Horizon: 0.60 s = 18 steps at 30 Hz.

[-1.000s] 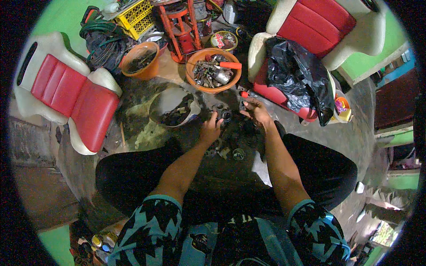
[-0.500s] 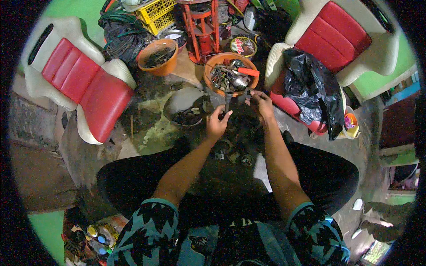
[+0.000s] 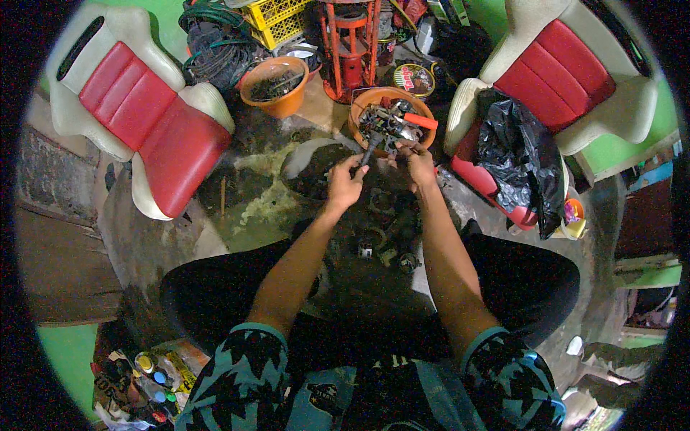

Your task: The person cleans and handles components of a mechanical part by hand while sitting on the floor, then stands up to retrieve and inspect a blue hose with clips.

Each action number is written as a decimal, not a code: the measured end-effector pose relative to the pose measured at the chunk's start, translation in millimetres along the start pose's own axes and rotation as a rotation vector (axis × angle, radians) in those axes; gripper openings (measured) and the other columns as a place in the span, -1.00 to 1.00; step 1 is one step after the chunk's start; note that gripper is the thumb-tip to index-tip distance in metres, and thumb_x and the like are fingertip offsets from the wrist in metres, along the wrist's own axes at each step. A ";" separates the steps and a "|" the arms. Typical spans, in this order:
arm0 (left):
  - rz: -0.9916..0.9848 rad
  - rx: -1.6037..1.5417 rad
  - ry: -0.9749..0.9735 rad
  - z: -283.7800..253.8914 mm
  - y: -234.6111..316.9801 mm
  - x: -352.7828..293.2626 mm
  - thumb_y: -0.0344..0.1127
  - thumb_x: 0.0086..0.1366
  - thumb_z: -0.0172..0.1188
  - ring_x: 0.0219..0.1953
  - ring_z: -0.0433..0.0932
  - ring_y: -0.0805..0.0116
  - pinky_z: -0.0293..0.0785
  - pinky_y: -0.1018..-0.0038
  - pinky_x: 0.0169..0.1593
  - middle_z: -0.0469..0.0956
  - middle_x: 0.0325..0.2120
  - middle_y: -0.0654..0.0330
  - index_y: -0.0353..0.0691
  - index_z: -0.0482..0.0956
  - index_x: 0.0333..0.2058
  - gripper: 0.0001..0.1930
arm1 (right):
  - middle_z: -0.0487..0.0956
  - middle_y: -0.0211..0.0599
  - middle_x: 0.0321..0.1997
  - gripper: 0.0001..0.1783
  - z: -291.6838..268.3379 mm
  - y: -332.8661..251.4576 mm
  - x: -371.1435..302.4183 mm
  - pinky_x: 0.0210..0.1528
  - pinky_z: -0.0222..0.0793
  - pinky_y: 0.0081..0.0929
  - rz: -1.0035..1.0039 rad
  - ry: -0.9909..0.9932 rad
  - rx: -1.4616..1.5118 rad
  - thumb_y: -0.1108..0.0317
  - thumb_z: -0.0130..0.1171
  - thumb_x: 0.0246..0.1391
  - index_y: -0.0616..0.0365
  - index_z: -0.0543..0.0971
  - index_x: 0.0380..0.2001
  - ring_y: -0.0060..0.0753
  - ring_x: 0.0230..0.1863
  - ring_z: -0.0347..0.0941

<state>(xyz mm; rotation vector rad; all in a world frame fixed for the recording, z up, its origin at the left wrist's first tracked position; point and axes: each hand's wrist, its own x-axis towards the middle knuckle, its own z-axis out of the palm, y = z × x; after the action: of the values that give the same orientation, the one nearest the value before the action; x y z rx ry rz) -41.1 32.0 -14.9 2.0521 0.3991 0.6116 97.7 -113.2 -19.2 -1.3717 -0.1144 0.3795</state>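
My left hand (image 3: 346,185) is closed around the lower end of a dark bar-shaped tool (image 3: 371,149), which tilts up and to the right. Beside it, my right hand (image 3: 420,169) has its fingers pinched together at the near rim of an orange basin (image 3: 356,131); whatever they grip is too dark and small to name. Mixed metal parts fill that basin, along with a piece with a bright orange handle (image 3: 420,121). Left of my hands lies a round grey pan (image 3: 296,161) with dark bits in it. Small metal parts (image 3: 366,249) lie on the floor between my legs.
Red and white seats stand at the left (image 3: 180,161) and right (image 3: 575,72), the right one with a black plastic bag (image 3: 521,158) on it. Farther back are another orange pot (image 3: 280,104), a red metal frame (image 3: 351,68), a round tin (image 3: 415,80) and yellow crates (image 3: 280,29).
The bar-shaped tool has gone from nearly upright to leaning right. My right hand has come closer to the basin's near rim. The whole view has shifted slightly.
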 end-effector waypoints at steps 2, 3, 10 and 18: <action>0.023 0.011 0.012 -17.6 -12.5 5.0 -0.39 0.23 0.21 -0.32 0.64 0.09 0.48 0.30 -0.20 0.63 -0.38 -0.07 -0.29 0.58 -0.10 -0.74 | 0.57 -0.19 -0.23 -0.76 11.9 -2.7 -8.7 -0.35 0.59 -0.49 0.110 -0.094 0.115 0.47 0.17 0.14 0.34 0.52 -0.13 -0.38 -0.32 0.56; -0.048 0.001 -0.008 -25.5 -11.2 9.6 -0.40 0.25 0.19 -0.32 0.64 0.12 0.48 0.31 -0.20 0.64 -0.37 -0.07 -0.31 0.58 -0.10 -0.75 | 0.57 -0.18 -0.22 -0.76 18.0 -0.8 -6.8 -0.34 0.59 -0.49 0.025 -0.097 0.037 0.48 0.15 0.15 0.34 0.53 -0.12 -0.38 -0.30 0.57; -0.092 0.138 -0.110 -95.2 -47.4 18.1 -0.32 0.16 0.30 -0.24 0.64 0.17 0.48 0.32 -0.12 0.66 -0.33 0.03 -0.26 0.61 -0.18 -0.74 | 0.49 -0.17 -0.13 -0.77 58.9 -8.6 -26.5 -0.17 0.67 -0.28 0.201 -0.229 0.143 0.57 0.02 0.18 0.37 0.50 -0.10 -0.29 -0.18 0.50; -0.144 0.291 -0.202 -118.2 -71.4 12.9 -0.21 -0.03 0.46 -0.15 0.61 0.13 0.46 0.29 -0.05 0.64 -0.26 0.02 -0.29 0.62 -0.24 -0.60 | 0.52 -0.18 -0.16 -0.72 75.0 -12.7 -41.4 -0.19 0.62 -0.34 0.257 -0.304 0.047 0.49 0.07 0.20 0.35 0.47 -0.03 -0.30 -0.22 0.54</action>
<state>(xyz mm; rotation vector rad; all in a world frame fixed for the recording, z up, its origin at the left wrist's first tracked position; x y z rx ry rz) -100.2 157.3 -19.6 2.3114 0.5356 0.2665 39.2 -58.7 14.2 -1.2778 -0.1789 0.8006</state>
